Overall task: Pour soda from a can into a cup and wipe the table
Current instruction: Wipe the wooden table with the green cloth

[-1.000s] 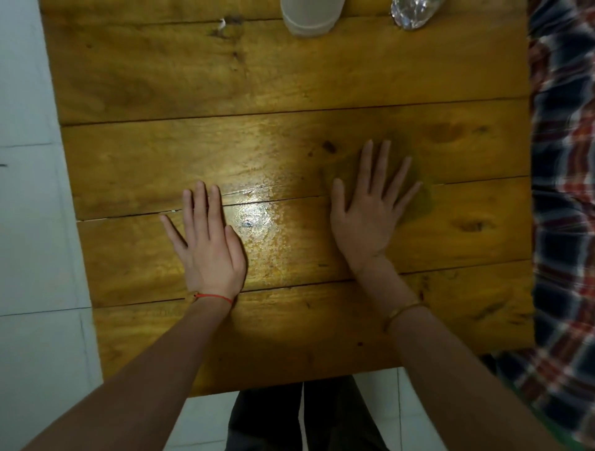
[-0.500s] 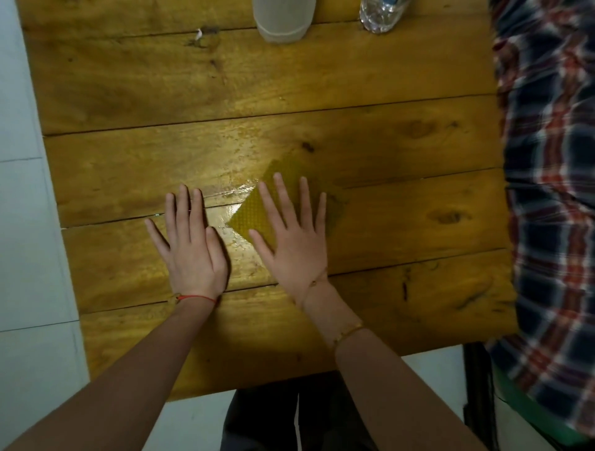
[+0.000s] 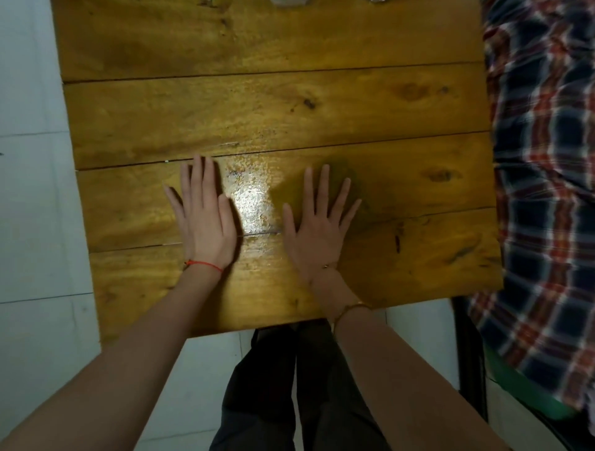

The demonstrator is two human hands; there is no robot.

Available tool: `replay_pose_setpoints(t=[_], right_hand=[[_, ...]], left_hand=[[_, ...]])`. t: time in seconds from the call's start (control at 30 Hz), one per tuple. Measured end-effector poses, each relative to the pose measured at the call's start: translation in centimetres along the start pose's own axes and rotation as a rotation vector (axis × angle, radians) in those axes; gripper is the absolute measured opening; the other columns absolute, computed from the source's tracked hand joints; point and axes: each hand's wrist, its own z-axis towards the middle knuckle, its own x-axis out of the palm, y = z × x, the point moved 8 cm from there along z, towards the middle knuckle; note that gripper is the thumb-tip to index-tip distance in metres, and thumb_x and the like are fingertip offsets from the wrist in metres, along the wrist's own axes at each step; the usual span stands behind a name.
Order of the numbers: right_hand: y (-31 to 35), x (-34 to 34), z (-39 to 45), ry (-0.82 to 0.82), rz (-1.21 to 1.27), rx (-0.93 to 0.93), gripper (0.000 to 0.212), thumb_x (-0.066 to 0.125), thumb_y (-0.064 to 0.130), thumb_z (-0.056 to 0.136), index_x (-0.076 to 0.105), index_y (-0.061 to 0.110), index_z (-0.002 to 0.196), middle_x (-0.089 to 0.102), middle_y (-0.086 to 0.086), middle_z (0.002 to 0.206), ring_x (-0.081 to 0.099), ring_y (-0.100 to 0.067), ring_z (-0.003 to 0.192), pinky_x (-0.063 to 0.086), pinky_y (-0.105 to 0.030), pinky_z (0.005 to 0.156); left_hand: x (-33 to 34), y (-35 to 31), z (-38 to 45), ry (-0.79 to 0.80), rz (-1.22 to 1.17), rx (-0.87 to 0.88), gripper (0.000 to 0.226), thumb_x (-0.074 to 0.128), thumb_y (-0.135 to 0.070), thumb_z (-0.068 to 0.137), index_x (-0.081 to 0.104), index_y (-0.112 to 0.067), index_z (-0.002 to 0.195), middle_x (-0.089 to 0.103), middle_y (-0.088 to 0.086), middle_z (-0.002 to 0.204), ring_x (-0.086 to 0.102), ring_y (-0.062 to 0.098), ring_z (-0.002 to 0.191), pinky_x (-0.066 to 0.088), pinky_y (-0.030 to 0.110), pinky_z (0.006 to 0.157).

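White tile floor [image 3: 32, 199], and a plank worktop [image 3: 257, 106] of yellowish varnished wood fills most of the view. Off to the side of the right hand there's someone in a plaid shirt [image 3: 547, 193], blurry, right at the worktop's edge.

Both hands are down flat. The left hand [image 3: 204, 222] has its fingers straight and close together, palm on the wood, holding nothing. The right hand [image 3: 317, 228] is spread wide, fingers fanned, pressing on a cloth [image 3: 351, 193]. The cloth is almost the same color as the wood and smeared, so it's hard to trace, but it pokes out past the fingertips and on the little-finger side.

Between the two hands there's a shiny patch [image 3: 251, 199] on the wood. Could be wet, could just be glare off the varnish, I can't tell.

As for progress, this looks like the wiping part, so my guess is the pour is already done. Can't confirm it though: at the far edge, well beyond the fingertips, only a sliver of something pale [image 3: 289, 2] peeks in, maybe the cup. No can anywhere in view. What's left, I'd say, is working the cloth over that glossy bit and finishing up.
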Motion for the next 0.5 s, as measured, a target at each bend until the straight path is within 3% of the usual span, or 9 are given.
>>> replay_pose_setpoints(t=[0.13, 0.27, 0.4, 0.5], right_hand=[[1.7, 1.3, -4.4, 0.078, -0.014, -0.219, 0.069, 0.025, 0.061, 0.100, 0.003, 0.031, 0.158, -0.004, 0.003, 0.167, -0.010, -0.036, 0.152, 0.000, -0.063, 0.119], [0.2, 1.8, -7.8, 0.093, -0.029, -0.317, 0.069, 0.030, 0.061, 0.100, 0.008, 0.030, 0.158, 0.001, 0.003, 0.167, -0.006, -0.034, 0.153, 0.003, -0.062, 0.120], [-2.8, 1.9, -10.7, 0.112, -0.040, -0.228, 0.070, 0.027, 0.061, 0.101, 0.005, 0.029, 0.158, -0.001, 0.002, 0.167, -0.006, -0.034, 0.153, 0.003, -0.060, 0.121], [-4.6, 1.3, -12.2, 0.112, -0.015, -0.097, 0.068, 0.028, 0.056, 0.101, 0.006, 0.026, 0.159, 0.001, 0.000, 0.167, -0.002, -0.035, 0.153, 0.005, -0.059, 0.122]], left_hand=[[0.1, -1.0, -5.4, 0.026, -0.092, -0.024, 0.052, 0.024, -0.023, 0.103, 0.022, -0.012, 0.154, 0.018, 0.004, 0.163, 0.006, 0.020, 0.152, -0.002, 0.053, 0.121], [0.2, -2.0, -10.3, 0.047, -0.164, -0.055, 0.048, 0.031, -0.018, 0.102, 0.034, -0.012, 0.149, 0.031, 0.005, 0.157, 0.017, 0.019, 0.150, 0.003, 0.048, 0.123], [0.5, -3.1, -13.3, 0.081, -0.166, -0.035, 0.046, 0.037, -0.018, 0.100, 0.040, -0.011, 0.145, 0.036, 0.006, 0.153, 0.022, 0.019, 0.148, 0.002, 0.043, 0.124], [0.4, -4.4, -14.6, 0.082, -0.181, -0.013, 0.043, 0.046, -0.013, 0.098, 0.045, -0.010, 0.141, 0.040, 0.007, 0.149, 0.029, 0.022, 0.143, 0.012, 0.047, 0.122]])
